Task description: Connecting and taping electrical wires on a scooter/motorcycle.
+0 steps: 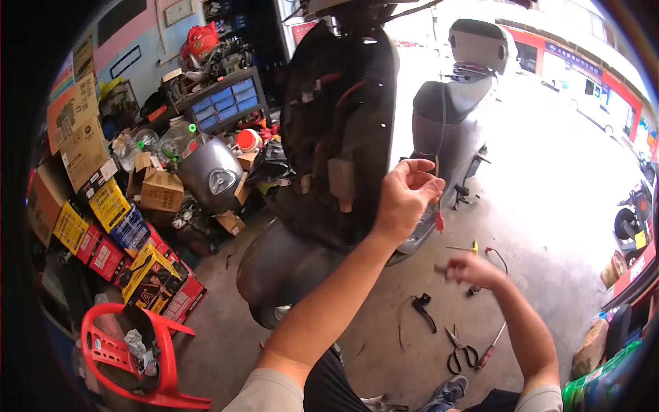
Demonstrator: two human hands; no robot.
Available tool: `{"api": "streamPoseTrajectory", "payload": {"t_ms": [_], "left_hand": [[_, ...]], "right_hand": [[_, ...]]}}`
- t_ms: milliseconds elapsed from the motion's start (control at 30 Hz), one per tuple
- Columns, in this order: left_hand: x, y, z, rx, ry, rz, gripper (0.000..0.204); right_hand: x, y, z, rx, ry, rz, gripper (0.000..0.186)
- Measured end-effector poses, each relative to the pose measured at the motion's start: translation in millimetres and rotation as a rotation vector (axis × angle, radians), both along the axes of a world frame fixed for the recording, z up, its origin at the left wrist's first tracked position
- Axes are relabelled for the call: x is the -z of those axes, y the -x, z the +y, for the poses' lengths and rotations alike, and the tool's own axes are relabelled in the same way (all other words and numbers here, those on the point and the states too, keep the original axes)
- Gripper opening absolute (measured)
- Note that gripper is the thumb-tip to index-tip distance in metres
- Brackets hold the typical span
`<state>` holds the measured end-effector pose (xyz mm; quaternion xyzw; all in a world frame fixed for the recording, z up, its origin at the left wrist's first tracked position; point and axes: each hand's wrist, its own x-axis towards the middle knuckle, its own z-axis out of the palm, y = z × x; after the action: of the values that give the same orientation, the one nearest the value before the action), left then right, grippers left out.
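My left hand [410,199] is raised in front of a scooter [292,257], thumb and fingers pinching a thin cable [443,130] that runs upward. A small red connector [440,221] hangs just below these fingers. Lower and to the right, my right hand [475,270] is smeared by motion. A small dark shape shows at its fingertips, too blurred to name. The scooter's dark front section [336,123] stands uncovered, with wires and a pale box-shaped part [340,180] inside it.
On the floor lie scissors [461,351], a screwdriver [491,347], a black lever-like part [424,312] and a yellow-handled tool [474,246]. A red plastic chair [168,357] stands at left, beside stacked boxes [147,278]. A grey panel [213,175] leans among clutter.
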<state>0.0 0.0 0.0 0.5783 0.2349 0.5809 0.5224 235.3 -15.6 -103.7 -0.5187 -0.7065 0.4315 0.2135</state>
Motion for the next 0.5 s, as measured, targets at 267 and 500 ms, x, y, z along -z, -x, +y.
{"api": "streamPoseTrajectory", "payload": {"t_ms": [267,500], "left_hand": [[0.0,15.6,-8.5,0.064,0.090,0.009,0.016],[4.2,17.2,-8.8,0.036,0.066,0.099,0.013]], "right_hand": [[-91.0,26.1,-25.7,0.090,-0.269,0.715,0.022],[-85.7,31.1,-16.9,-0.038,-0.141,0.944,0.019]]}}
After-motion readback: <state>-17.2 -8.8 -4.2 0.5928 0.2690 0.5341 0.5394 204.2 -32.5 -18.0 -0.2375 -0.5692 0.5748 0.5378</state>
